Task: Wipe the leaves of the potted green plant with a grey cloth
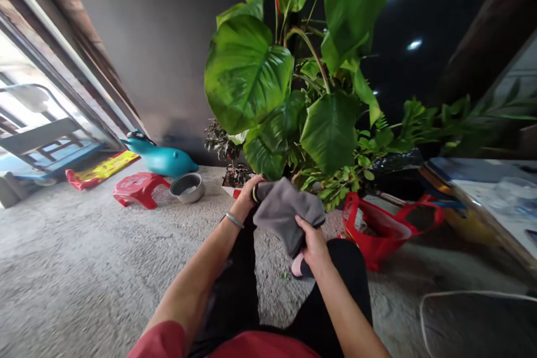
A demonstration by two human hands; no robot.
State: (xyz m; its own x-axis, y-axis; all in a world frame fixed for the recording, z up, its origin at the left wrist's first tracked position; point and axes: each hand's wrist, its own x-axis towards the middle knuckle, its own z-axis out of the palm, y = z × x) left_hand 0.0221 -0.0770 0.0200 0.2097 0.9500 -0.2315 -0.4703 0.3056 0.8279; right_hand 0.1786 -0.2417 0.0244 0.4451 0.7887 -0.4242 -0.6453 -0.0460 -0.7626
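Cloth [283, 210]: at your 12 o'clock, held above the floor [104, 268]; long axis about 10 to 4.
Left hand [247, 194]: you grip its dark end at 10 o'clock.
Right hand [315, 246]: you pinch its edge near 4, thumb on top; this hand is nearer your body.
Floor: rough, grey.
Room: from the cloth, plant [251, 72] at 12, basket [375, 246] at 3, bowl [193, 196] at 9.

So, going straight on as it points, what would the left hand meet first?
Aside from the gray cloth it holds, the left hand would probably meet the low green leaf just ahead, though depth is unclear.
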